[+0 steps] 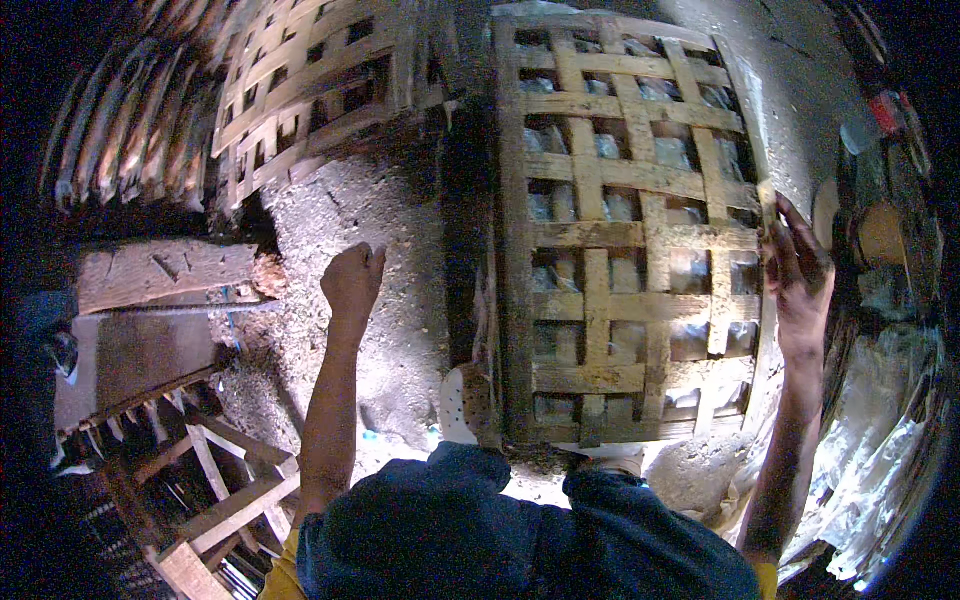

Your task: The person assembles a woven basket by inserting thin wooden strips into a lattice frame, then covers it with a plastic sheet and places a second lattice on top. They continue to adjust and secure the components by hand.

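Note:
A crate point(612, 230) of woven wooden slats lies before me, right of the middle, longer than it is wide. Clear plastic-wrapped contents point(690, 262) show through its gaps; what they are, I cannot make out. At the crate's right edge is my right hand point(800, 272), its fingers curled along the rim strip and gripping it. My left hand point(352, 282) hangs above the rough ground, well to the left of the crate. It is closed in a fist, with nothing seen in it.
Another slatted wooden panel point(300, 85) stands at the far left, beside corrugated sheets point(130, 120). A thick timber point(165, 275) lies left of my fist. Nearer left is a wooden frame point(235, 500). Crumpled plastic sheeting point(870, 440) lies at the right. My white perforated shoe point(460, 402) is beside the crate's near end.

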A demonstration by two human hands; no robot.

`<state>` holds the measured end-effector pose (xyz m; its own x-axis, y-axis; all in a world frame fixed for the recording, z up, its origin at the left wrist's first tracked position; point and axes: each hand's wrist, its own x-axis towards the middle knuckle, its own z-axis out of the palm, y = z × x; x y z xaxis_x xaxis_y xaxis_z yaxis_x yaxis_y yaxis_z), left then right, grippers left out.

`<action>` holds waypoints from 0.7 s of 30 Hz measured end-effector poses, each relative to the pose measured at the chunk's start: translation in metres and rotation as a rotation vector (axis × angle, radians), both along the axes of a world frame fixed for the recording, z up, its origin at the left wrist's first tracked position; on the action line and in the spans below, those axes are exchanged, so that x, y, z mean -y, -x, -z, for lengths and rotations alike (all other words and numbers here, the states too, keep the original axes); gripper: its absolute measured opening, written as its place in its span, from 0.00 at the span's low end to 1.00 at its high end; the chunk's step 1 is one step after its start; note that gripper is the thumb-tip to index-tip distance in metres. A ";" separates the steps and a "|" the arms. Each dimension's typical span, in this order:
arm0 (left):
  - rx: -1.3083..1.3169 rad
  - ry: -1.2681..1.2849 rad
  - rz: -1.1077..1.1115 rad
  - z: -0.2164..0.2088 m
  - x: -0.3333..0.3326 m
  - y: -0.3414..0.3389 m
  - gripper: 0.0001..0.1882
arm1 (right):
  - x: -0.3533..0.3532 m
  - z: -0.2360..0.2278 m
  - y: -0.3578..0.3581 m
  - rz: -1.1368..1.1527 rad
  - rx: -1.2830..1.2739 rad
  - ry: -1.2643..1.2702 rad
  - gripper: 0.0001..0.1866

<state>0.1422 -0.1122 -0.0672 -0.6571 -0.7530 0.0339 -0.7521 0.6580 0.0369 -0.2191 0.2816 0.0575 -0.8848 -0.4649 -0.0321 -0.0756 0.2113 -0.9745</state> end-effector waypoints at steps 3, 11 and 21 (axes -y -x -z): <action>-0.013 0.022 -0.003 -0.005 -0.004 -0.008 0.21 | -0.002 0.003 0.003 -0.028 -0.076 -0.024 0.23; -0.464 0.004 0.366 -0.064 -0.024 0.082 0.13 | 0.009 -0.005 -0.009 -0.041 -0.062 -0.124 0.21; 0.043 -0.049 1.016 -0.132 -0.056 0.174 0.14 | 0.001 0.001 -0.010 -0.207 -0.467 -0.164 0.19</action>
<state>-0.0315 -0.0562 0.0651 -0.9866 0.1617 -0.0207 0.1600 0.9848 0.0671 -0.2096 0.2810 0.0566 -0.7124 -0.6534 0.2559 -0.5496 0.2929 -0.7824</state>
